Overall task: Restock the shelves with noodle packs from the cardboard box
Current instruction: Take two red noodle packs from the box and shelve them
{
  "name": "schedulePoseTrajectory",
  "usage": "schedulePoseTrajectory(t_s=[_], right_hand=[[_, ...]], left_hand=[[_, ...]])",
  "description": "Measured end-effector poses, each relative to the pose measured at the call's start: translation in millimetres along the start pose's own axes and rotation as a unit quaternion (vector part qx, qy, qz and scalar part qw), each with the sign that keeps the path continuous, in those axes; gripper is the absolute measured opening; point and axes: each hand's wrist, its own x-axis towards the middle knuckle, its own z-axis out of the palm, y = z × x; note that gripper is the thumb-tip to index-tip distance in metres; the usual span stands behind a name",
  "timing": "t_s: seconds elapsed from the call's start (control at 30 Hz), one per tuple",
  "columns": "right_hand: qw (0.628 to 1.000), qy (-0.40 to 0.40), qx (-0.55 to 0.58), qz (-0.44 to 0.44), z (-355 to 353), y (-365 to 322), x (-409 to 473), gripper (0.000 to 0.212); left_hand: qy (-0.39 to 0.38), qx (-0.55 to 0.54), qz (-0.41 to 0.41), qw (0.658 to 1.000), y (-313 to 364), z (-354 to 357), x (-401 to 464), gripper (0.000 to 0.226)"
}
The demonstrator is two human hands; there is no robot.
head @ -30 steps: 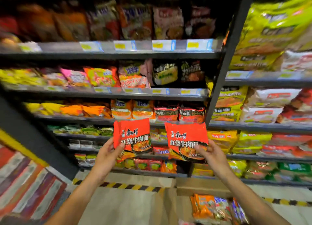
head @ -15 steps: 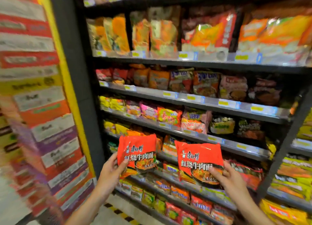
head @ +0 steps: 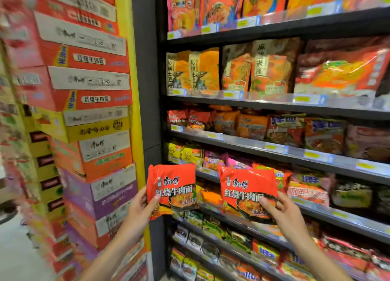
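I hold two red noodle packs upright in front of the shelf unit. My left hand (head: pixel 141 209) grips the left red noodle pack (head: pixel 172 185) by its lower left corner. My right hand (head: pixel 283 214) grips the right red noodle pack (head: pixel 248 191) by its lower right edge. Both packs hang level with the middle shelves (head: pixel 274 148), a little in front of them. Matching red packs (head: pixel 191 119) lie at the left end of the third shelf from the top. The cardboard box is out of view.
A tall stack of noodle cartons (head: pixel 88 116) rises on the left, beside a yellow strip and the dark shelf upright (head: pixel 146 90). Every shelf is packed with noodle bags behind price tags (head: pixel 316 155). Bare floor (head: pixel 12 257) shows at the lower left.
My view has swung up and to the left: the floor and the box have dropped out of sight and the upper shelves and carton stack have come in. Both hands still hold their packs.
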Motion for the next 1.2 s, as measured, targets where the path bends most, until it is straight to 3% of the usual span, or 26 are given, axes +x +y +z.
schedulePoseTrajectory(t_s=[0.1,0.2,0.23,0.3,0.4,0.5,0.87,1.2], right_hand=[[1.0,0.003,-0.01,0.005,25.6,8.4,18.1,0.057],[1.0,0.018,-0.012,-0.008,44.6,9.6,37.2,0.093],[1.0,0.023,-0.011,-0.003,49.4,9.7,44.4,0.094],[1.0,0.021,-0.016,-0.013,57.9,8.9,61.1,0.084],[0.999,0.01,-0.024,-0.033,72.0,9.9,98.5,0.049],[0.998,0.029,-0.011,-0.059,91.6,9.6,146.4,0.029],[0.994,0.019,0.045,-0.101,159.1,10.8,334.5,0.027],[0.993,0.055,0.038,-0.1,180.9,23.5,376.2,0.028]], left_hand=[[0.011,0.001,0.014,1.0,1.7,-14.6,23.3,0.026],[0.014,-0.006,0.016,1.0,-3.3,-20.6,48.5,0.025],[0.013,-0.008,0.013,1.0,-5.8,-21.7,56.9,0.024],[0.009,-0.001,0.014,1.0,-14.4,-24.1,78.0,0.026],[-0.002,-0.006,0.018,1.0,-25.3,-29.8,115.7,0.025],[-0.005,0.0,0.023,1.0,-31.9,-33.7,161.7,0.028],[0.005,-0.01,0.059,0.998,-51.9,-27.4,340.2,0.025],[-0.038,-0.023,0.105,0.993,-54.4,-1.1,462.0,0.028]])
